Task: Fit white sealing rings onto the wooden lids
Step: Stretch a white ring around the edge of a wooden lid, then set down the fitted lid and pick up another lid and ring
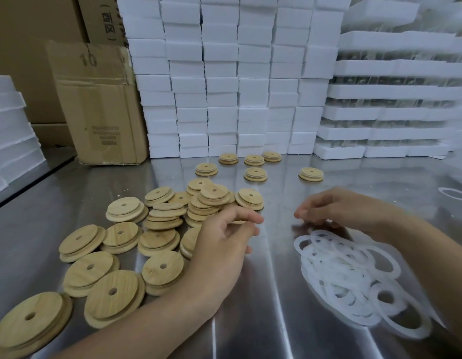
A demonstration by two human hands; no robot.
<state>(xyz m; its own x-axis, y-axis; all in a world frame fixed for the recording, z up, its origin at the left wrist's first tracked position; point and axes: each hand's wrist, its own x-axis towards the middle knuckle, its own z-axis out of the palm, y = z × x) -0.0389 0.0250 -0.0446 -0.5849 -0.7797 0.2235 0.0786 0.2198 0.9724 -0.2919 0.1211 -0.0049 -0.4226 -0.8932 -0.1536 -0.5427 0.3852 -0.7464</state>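
- Counted roughly twenty round, grained wooden lids (157, 242), centre-holed, heaped toward the steel table's (250, 320) left edge.
- Counted six ringed lids (255, 174) near the far edge.
- Saw floppy translucent white sealing rings (349, 270) tangled toward the right edge, uncountable.
- Found left hand (224, 239) curled above lids, right hand (336, 208) blurred over rings; could not tell either's grip.

Packing bench in a small factory storeroom.

Beyond the left hand (224, 237) and the right hand (338, 207), white foam blocks (224, 73) are stacked up like a wall on a steel worktable (250, 320). Worn cardboard cartons (100, 104) stand further left. Dozens of identical wooden lids (116, 296) lie loose left of the left hand, and a heap of white sealing rings (354, 275) lies by the right.
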